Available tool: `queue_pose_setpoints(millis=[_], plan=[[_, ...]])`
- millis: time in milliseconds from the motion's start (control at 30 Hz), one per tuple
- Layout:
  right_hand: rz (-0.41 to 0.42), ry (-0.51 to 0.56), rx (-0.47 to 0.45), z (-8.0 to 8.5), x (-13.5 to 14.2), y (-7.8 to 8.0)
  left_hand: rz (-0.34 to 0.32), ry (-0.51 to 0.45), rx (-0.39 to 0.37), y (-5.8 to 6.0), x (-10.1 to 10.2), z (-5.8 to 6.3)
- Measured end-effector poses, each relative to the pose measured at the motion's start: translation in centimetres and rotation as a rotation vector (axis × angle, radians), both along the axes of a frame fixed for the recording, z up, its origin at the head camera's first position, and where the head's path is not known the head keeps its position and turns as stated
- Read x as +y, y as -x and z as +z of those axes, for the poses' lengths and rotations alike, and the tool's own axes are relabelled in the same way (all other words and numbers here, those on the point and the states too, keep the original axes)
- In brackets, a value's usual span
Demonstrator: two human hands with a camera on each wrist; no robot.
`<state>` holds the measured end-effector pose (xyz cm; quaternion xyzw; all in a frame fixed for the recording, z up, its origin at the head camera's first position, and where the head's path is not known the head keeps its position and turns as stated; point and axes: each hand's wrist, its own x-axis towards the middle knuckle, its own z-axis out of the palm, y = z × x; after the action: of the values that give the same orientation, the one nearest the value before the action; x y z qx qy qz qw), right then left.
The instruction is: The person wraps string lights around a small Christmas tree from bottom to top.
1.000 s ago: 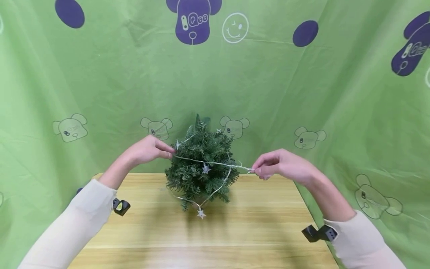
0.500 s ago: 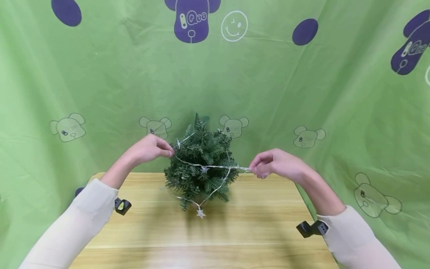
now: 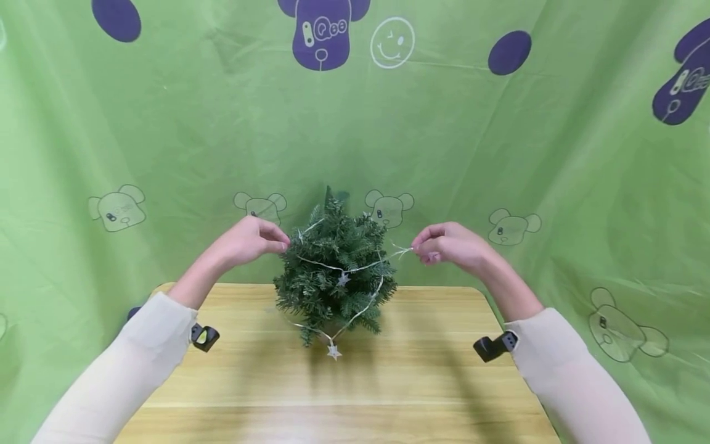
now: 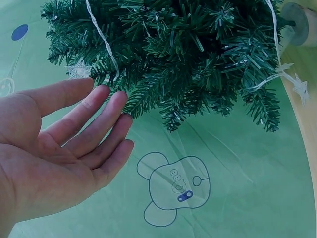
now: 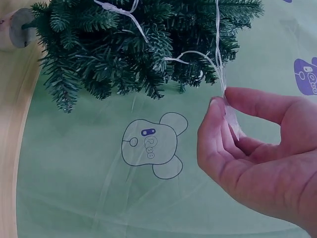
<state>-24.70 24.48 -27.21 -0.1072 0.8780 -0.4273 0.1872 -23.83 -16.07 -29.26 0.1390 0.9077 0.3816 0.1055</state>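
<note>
A small green Christmas tree (image 3: 335, 265) stands upright on the table, a silvery string of lights with star pendants looped round it. One strand (image 3: 322, 264) crosses its front with a star (image 3: 344, 279) hanging from it, and a lower loop carries another star (image 3: 333, 351). My left hand (image 3: 249, 240) is at the tree's left side, fingers loosely extended and fingertips right by the branches and the wire (image 4: 104, 39). To the right of the tree, my right hand (image 3: 452, 246) pinches the string lights (image 5: 221, 74) between thumb and fingers, a star (image 5: 232, 121) lying inside the curled fingers.
The wooden table (image 3: 333, 401) reaches from the tree towards me. A green curtain (image 3: 444, 154) printed with bear heads hangs behind and on both sides. The tree's round base (image 4: 295, 25) shows in the left wrist view.
My right hand has risen, lifting the string lights' right end. The front strand, held up to my left hand earlier, now lies against the branches, apart from my left fingertips.
</note>
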Motion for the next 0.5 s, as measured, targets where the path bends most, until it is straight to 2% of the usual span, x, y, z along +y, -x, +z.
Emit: queue_pose_setpoints(millis=[333,500], plan=[[-0.112,0.111,0.071,1.1,-1.9,1.0,0.069,-0.048,0.083,-0.3,0.8,0.3],[-0.189,0.208,0.077,1.6,-3.1,1.4,0.08,-0.083,0.101,-0.6,1.8,0.8]])
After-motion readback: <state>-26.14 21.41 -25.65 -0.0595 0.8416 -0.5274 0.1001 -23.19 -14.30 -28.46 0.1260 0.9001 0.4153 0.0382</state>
